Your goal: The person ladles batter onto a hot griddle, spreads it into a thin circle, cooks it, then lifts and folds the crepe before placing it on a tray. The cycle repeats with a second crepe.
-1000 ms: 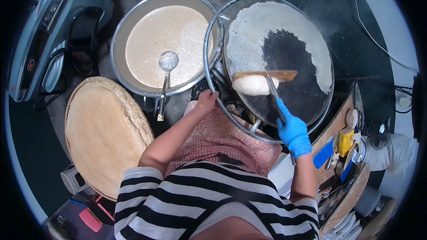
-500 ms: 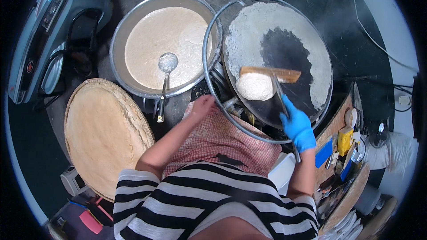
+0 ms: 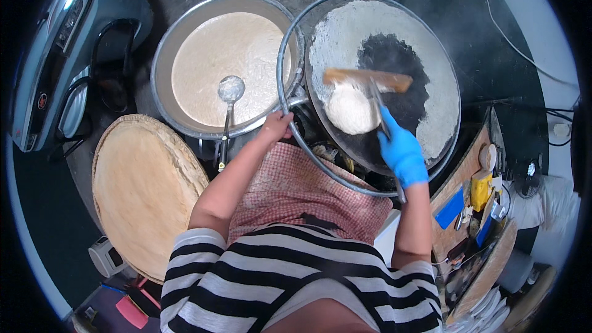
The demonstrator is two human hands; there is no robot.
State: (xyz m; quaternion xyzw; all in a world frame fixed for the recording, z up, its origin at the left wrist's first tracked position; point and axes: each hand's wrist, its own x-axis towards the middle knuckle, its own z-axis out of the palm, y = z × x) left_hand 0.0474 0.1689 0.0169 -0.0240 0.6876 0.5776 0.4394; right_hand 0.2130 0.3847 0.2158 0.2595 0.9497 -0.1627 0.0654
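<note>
My right hand, in a blue glove, is wrapped round the metal handle of a batter spreader with a long wooden blade. The blade rests across the round black griddle, just beyond a pale lump of batter. A thin whitish layer of batter coats the griddle's left, far and right parts; its middle shows dark. My bare left hand is closed on the metal ring round the griddle, beside the rim of a large batter pan.
A ladle lies in the pan, its handle over the near rim. At left stands a tall stack of round, thin flatbreads. A grey machine is at far left. Boards with a yellow packet and tools are at right.
The spreader has moved away from me and a little left, with the batter lump shifting slightly the same way. My left hand has moved slightly up and left onto the ring.
</note>
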